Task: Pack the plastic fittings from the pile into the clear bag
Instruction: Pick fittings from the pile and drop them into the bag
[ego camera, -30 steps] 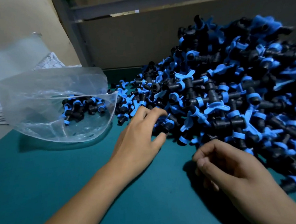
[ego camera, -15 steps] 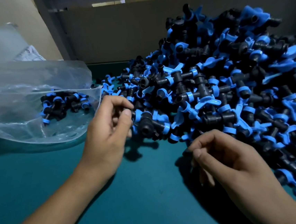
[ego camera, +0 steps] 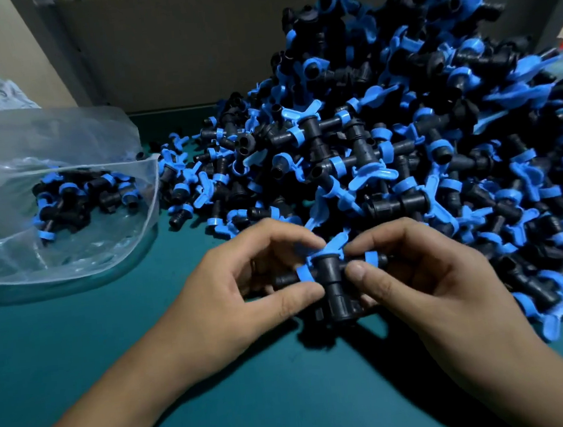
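Both hands, left hand (ego camera: 233, 297) and right hand (ego camera: 427, 278), pinch one fitting (ego camera: 331, 277) at its ends, probably checking it before the bag (ego camera: 71, 254).

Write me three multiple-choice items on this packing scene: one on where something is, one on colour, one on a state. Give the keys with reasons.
1. Where does the clear bag lie relative to the pile of fittings?
A. To its left
B. To its right
C. On top of it

2. What colours are the fittings?
A. Red and white
B. Black and blue
C. Green and yellow

3. What are the hands doing?
A. Both rest flat on the table
B. Only one holds a fitting
C. Both pinch the same fitting

Answers:
1. A, since the bag sits at the left edge of the green table with the pile to the right.
2. B, since each piece has a black body with blue rings and blue wing handles.
3. C, since the left hand and the right hand pinch the held fitting from either side.
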Demonstrator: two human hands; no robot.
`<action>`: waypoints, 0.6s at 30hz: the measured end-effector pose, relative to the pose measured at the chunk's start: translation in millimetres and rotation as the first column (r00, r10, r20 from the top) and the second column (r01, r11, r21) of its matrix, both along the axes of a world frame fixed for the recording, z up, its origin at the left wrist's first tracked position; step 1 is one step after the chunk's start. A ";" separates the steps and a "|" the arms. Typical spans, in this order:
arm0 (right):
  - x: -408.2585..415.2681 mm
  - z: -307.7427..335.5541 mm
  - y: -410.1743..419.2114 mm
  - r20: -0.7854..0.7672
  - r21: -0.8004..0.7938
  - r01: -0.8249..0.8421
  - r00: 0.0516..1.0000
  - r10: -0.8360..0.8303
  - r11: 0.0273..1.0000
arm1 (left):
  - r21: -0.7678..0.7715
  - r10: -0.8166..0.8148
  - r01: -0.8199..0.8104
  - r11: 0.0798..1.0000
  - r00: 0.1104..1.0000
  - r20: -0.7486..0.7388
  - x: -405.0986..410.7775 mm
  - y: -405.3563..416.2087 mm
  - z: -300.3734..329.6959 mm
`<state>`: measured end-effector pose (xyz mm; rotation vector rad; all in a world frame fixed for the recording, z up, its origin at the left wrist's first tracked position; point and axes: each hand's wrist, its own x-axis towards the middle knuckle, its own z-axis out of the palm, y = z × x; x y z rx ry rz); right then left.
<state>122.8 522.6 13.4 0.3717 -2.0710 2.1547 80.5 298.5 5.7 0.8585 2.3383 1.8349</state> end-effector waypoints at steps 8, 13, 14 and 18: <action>1.5 3.9 -1.0 0.059 -0.020 0.036 0.998 -0.035 0.999 | 0.278 0.133 -0.166 0.946 0.982 0.136 -5.1 -1.7 8.0; -1.2 2.6 1.9 0.020 -0.023 0.070 0.997 -0.070 0.997 | 0.293 0.045 -0.107 0.950 0.977 0.209 -3.2 0.8 5.6; -1.7 2.2 2.4 -0.008 -0.012 0.066 0.998 -0.066 0.998 | 0.303 0.046 -0.103 0.947 0.981 0.188 -2.9 0.6 5.6; -1.6 -1.4 5.1 -0.069 0.018 0.028 0.997 -0.027 0.999 | 0.297 0.090 -0.101 0.949 0.995 0.051 -5.0 -0.9 5.5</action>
